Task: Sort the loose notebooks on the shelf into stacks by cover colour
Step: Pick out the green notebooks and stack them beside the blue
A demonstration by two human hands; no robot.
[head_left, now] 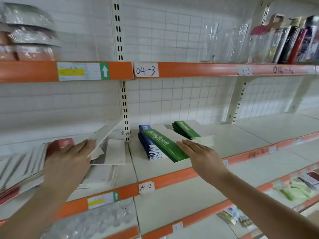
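Observation:
A blue notebook stack (145,144) stands on the middle shelf (241,140), and a single green notebook (164,145) lies slanted across its top. Behind and to the right is a green stack (185,129). My right hand (200,154) is flat with straight fingers, its fingertips at the green notebook's right edge. On the left lies a blurred, messy pile of notebooks (20,166) with a red one (60,144) on top. My left hand (69,159) lies over that pile and holds a tilted white-faced notebook (107,135) by its near edge; the thumb is hidden.
A slotted upright post (125,114) divides the shelf bays. More white-faced notebooks (115,150) lie flat beside it. The orange shelf edge (172,178) carries the label 04-2. Above are bottles (293,42) and wrapped bowls (29,40); packaged goods (296,188) sit below.

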